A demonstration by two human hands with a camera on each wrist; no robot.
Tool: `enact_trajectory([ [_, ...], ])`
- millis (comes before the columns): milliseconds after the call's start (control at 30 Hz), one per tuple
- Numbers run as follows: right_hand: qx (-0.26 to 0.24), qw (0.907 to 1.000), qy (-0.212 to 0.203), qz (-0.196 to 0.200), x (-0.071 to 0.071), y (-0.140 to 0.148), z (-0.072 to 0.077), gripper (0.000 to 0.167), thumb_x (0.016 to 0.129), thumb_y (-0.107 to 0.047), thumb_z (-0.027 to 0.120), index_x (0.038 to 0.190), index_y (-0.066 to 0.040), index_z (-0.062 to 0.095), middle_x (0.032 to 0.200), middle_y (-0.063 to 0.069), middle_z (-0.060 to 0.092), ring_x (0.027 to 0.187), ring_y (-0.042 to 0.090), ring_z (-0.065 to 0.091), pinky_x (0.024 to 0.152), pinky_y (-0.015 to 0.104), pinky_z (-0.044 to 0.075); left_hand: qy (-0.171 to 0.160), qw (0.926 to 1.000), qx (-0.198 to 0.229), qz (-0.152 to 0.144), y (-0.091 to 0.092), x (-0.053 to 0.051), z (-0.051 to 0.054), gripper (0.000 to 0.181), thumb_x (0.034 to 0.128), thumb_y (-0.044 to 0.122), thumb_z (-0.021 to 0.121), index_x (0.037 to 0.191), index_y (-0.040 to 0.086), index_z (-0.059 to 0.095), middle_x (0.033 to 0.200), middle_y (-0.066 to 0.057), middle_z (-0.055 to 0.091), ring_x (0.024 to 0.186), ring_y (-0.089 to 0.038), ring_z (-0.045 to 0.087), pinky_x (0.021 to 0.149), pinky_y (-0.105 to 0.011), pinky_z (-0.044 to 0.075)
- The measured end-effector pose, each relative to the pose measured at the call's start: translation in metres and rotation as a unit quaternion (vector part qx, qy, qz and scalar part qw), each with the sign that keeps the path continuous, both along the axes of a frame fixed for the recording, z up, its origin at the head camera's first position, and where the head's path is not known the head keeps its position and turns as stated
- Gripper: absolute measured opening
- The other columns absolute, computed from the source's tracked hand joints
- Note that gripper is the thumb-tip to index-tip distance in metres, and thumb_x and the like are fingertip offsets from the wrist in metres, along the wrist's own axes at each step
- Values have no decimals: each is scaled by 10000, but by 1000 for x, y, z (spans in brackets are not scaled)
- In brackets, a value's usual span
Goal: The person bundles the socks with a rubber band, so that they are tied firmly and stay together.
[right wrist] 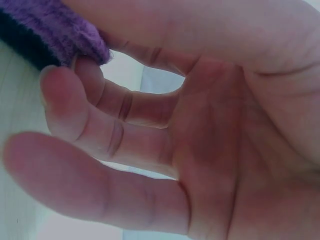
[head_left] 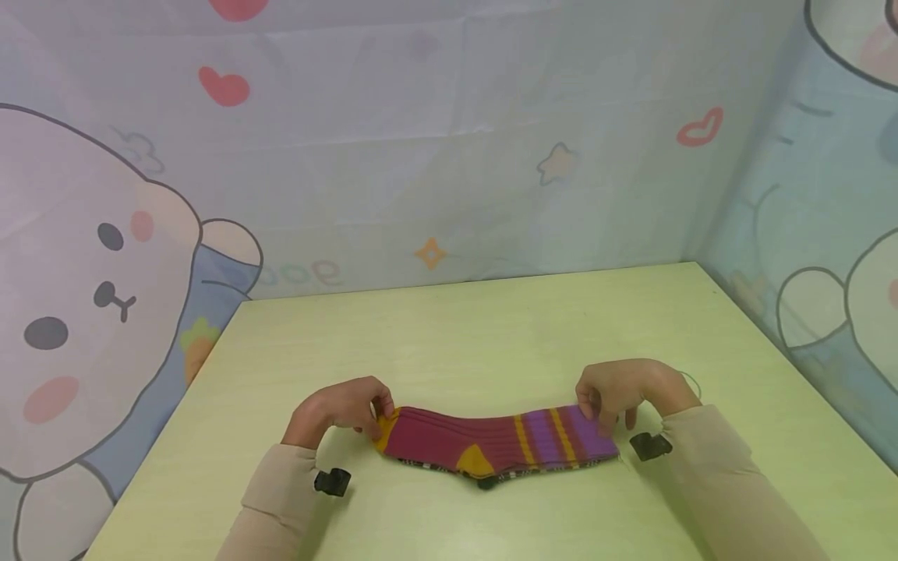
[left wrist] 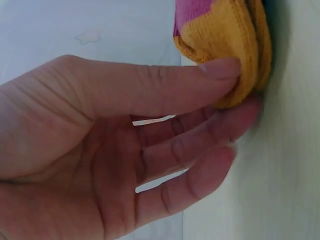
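A maroon sock (head_left: 449,440) with yellow toe and heel and a purple striped cuff lies across the table over a dark patterned sock (head_left: 486,483), of which only the lower edge shows. My left hand (head_left: 353,403) pinches the yellow toe (left wrist: 220,35) between thumb and fingers at the left end. At the right end, my right hand (head_left: 620,389) holds the purple cuff (right wrist: 65,30); its thumb lies over the cuff, and the other fingers are bent beside it. In the left wrist view the left hand (left wrist: 125,135) has its lower fingers off the cloth.
The pale yellow table (head_left: 463,343) reaches back to a printed cloth backdrop (head_left: 449,156) with hearts, stars and bear figures, which also stands along both sides. A small black device (head_left: 333,482) sits at the left wrist, another (head_left: 650,446) at the right.
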State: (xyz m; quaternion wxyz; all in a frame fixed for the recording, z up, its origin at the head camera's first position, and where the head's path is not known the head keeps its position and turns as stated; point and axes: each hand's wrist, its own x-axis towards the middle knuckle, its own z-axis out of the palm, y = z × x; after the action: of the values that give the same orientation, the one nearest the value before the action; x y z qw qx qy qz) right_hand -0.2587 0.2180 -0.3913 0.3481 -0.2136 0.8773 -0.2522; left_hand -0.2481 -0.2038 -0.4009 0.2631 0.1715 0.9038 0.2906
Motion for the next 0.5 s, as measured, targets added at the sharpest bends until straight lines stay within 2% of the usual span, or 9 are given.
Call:
enact_trajectory([
  [267, 79, 9999, 97, -27, 0, 0, -1, 233, 749, 79, 806, 818, -47, 623, 799, 47, 622, 705, 196, 632, 567, 383, 568, 29, 10000, -56, -10, 0, -1, -2, 295, 754, -130, 752, 931, 52, 601, 939, -41, 560, 709, -178, 542, 610, -300, 459],
  [500, 164, 9995, 257, -19, -1, 0, 0, 216, 745, 72, 810, 802, -55, 645, 862, 40, 617, 696, 201, 631, 589, 382, 565, 54, 9999, -41, -139, -1, -3, -4, 272, 776, -110, 745, 943, 50, 601, 941, -41, 574, 731, -181, 536, 601, -298, 460],
])
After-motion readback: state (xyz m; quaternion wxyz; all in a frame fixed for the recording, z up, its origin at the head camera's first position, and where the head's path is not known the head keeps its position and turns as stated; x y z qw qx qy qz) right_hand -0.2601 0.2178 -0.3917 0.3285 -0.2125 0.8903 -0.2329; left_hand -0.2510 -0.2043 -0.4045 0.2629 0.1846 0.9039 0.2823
